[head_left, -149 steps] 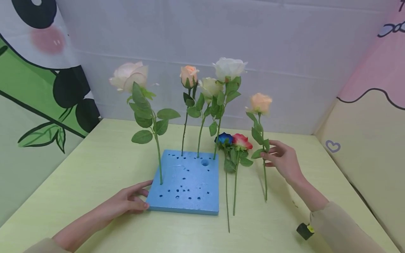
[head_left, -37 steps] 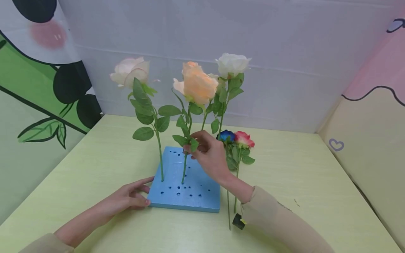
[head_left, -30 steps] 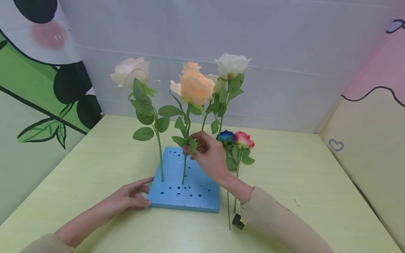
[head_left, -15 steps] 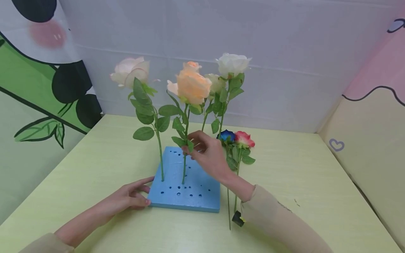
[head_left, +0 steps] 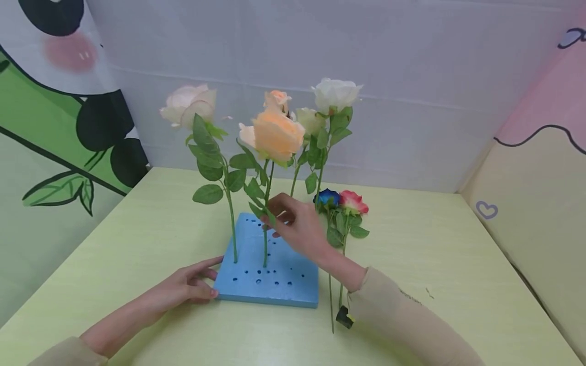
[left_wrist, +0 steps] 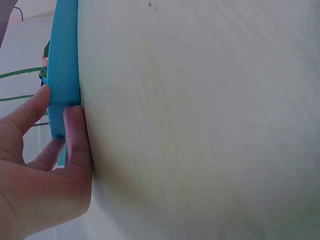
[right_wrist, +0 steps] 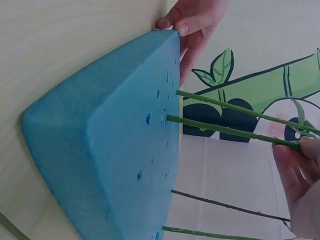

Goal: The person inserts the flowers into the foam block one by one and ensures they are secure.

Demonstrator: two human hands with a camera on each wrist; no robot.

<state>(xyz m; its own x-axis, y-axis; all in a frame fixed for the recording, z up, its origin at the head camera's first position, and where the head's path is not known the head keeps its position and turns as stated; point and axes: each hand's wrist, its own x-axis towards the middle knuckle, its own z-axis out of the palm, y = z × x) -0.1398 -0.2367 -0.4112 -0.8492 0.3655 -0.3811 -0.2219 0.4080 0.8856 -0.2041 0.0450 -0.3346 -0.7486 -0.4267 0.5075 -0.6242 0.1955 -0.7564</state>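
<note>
We have our right hand (head_left: pixel 297 229) pinching the stem of the peach rose (head_left: pixel 274 134) partway up, fingers and thumb closed on it, and the foot of that stem already sits in a hole near the middle of the blue foam block (head_left: pixel 270 267). Our left hand (head_left: pixel 185 290) rests at the block's near left corner, fingers fairly straight and pressing its edge, thumb on top. From the block, 4 other roses stand: the pale pink rose (head_left: pixel 187 104) at its left edge and 3 along its far edge, among them the white rose (head_left: pixel 335 93). Just right of the block, 2 roses, 1 blue and 1 red (head_left: pixel 341 201), lie flat on the yellow-green table (head_left: pixel 435 254). The main risk, we judge, is the thin stem bowing or kinking if we push down from so high a grip. The peach rose leans slightly left, so a shallow seat could let it topple toward the pale pink rose. If our left hand eases off, the light block may slide or tip. Our right sleeve (head_left: pixel 403 315) hangs over the 2 lying stems and could drag them.
</note>
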